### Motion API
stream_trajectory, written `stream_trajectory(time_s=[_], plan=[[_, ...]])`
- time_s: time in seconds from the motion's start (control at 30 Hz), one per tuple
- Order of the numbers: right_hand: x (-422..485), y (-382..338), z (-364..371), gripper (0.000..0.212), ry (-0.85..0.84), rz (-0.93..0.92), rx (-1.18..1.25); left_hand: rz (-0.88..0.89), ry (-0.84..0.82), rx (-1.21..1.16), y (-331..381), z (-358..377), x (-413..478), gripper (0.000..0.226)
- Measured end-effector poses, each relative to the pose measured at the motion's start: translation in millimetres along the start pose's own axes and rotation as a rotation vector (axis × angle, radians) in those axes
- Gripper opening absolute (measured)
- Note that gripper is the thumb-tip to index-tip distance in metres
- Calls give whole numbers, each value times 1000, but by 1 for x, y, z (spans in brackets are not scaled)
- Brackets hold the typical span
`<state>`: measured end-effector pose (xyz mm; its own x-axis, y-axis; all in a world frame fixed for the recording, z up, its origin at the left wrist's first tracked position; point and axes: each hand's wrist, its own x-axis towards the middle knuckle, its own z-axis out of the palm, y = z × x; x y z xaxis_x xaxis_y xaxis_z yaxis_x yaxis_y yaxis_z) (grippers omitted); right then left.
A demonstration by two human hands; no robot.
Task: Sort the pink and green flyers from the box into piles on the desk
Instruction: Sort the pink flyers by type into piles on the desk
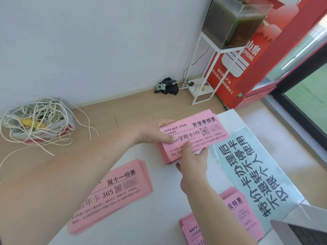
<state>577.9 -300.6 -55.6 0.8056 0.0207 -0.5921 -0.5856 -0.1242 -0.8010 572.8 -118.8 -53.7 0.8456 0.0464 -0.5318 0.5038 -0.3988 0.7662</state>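
A pile of pink flyers [207, 135] lies at the far edge of the white desk [150, 218]. My left hand [155, 132] holds its left end, thumb on top and fingers behind. My right hand [192, 165] pinches the near edge of the top flyer with thumb on top. A second pink pile [113, 197] lies on the desk at the near left, partly under my left forearm. A third pink pile [237, 220] sits at the near right beside my right forearm. A pale green sheet [251, 167] with large black characters lies at the right.
A laptop corner [304, 228] shows at the bottom right. On the floor to the left stands a cardboard box [42, 124] full of tangled white cord. A white stand with a glass tank [233, 23] and a red cabinet [261, 68] are behind the desk.
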Motion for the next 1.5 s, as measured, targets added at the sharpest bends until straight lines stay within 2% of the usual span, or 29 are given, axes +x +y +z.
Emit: stream_trajectory(time_s=[0.07,0.17,0.33,0.53,0.63,0.67,0.7,0.77,0.8,0.87,0.93,0.97,1.07,1.13,1.17,1.23,1.33,1.4,1.5], plan=[[-3,3,1,38,-13,14,4,-5,-21,-22,-1,1,2,82],[-2,5,7,59,-31,28,-40,1,-11,-8,1,3,0,82],[5,-6,15,65,-32,87,-92,-2,-28,-23,11,4,-8,59],[-4,-11,9,69,-40,111,-54,-28,31,-71,15,10,-14,68],[-24,-6,-8,60,-27,163,-59,-41,193,-171,10,13,-32,81],[-35,-2,-12,53,-42,154,-113,-43,276,-220,5,12,-41,81],[-47,5,-16,41,-68,110,-184,-38,369,-243,-2,10,-53,70],[-73,23,-18,47,-186,-33,-334,-75,553,-167,-22,3,-84,41],[-83,35,-16,50,-257,-107,-445,-152,613,-45,-37,-1,-101,36],[-96,57,-7,50,-384,-217,-677,-324,620,229,-64,-3,-143,38],[-100,70,3,50,-432,-318,-853,-450,588,327,-86,2,-181,33],[-101,72,9,51,-440,-363,-916,-506,594,268,-96,10,-198,30],[-100,74,23,51,-458,-411,-1004,-602,663,-108,-114,41,-235,43],[-99,71,28,58,-453,-360,-1000,-572,709,-327,-120,63,-244,20],[-99,69,29,63,-445,-337,-976,-542,737,-388,-120,74,-245,18],[-99,66,29,66,-418,-287,-893,-500,790,-493,-119,90,-245,20],[-97,63,24,39,-374,-221,-777,-461,826,-582,-110,103,-247,27],[-91,63,18,48,-368,-219,-773,-435,825,-638,-107,107,-248,32],[-87,63,9,59,-380,-231,-798,-427,835,-660,-109,110,-248,26]])
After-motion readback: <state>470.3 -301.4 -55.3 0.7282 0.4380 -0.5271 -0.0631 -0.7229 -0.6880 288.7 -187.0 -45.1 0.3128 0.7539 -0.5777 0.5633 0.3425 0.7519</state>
